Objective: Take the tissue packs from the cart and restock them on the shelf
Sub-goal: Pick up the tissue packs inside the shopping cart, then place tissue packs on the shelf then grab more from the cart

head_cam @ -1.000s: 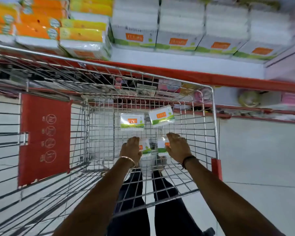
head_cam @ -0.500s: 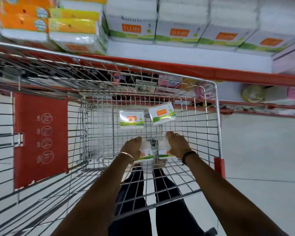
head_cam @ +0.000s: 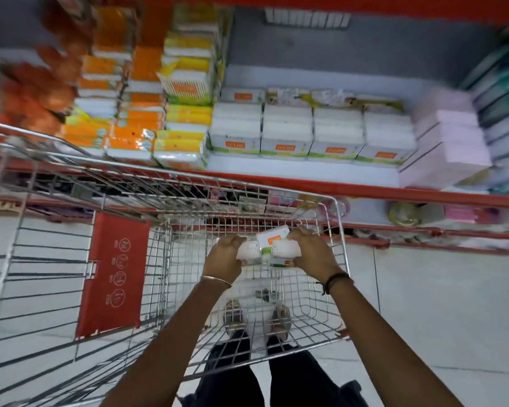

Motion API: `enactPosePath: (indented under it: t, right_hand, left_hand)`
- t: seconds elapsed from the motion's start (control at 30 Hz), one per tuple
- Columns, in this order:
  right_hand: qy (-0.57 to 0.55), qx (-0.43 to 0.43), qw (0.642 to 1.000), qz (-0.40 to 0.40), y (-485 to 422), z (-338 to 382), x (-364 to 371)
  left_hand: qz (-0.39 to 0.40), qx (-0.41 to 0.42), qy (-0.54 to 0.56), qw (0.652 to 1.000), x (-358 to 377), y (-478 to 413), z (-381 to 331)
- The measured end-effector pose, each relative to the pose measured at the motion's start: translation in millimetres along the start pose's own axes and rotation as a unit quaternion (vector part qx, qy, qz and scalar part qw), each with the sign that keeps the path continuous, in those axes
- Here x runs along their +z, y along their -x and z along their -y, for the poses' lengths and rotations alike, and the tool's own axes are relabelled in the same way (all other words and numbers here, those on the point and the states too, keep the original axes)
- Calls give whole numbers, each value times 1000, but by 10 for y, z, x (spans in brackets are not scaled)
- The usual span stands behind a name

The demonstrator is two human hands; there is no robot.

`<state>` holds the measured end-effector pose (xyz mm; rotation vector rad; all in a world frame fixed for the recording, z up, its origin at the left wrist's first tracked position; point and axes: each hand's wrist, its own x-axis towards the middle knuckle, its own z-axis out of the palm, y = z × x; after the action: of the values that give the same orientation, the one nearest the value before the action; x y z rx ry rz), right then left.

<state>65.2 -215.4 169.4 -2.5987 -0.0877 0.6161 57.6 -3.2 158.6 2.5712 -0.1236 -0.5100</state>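
Ok so both hands, left (head_cam: 228,254) and right (head_cam: 312,254), have now scooped up the tissue packs (head_cam: 269,249) and squeeze the bunch between them, up off the cart (head_cam: 340,230) floor. Cart looks empty, so next stop: the shelf (head_cam: 300,168) with matching packs.

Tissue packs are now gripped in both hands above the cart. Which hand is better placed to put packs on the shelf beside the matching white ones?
Right, probably. The right hand sits more directly below the white packs on the shelf; the left hand is below the yellow packs.
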Motion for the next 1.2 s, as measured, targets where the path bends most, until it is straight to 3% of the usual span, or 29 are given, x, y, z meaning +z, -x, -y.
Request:
enactPosePath:
  t: [0.33,0.53,0.7,0.9,1.2]
  right_hand:
    - [-9,-53,991,-123,-112,410,-1265]
    - [-7,-81,977,-195,-411,546,-1535]
    - [-6,-73,976,-207,-672,617,-1425]
    - [21,-61,981,-182,-859,635,-1239]
    - [-4,-77,966,-246,-836,626,-1033]
  left_hand:
    - [-170,144,-2,975,-1014,-264,-523]
    - [-241,177,-41,953,-1364,-553,-666]
    - [-255,177,-83,947,-1334,-797,-604]
    - [-204,164,-108,959,-1226,-1022,-465]
    - [-188,175,-120,959,-1215,-1141,-450]
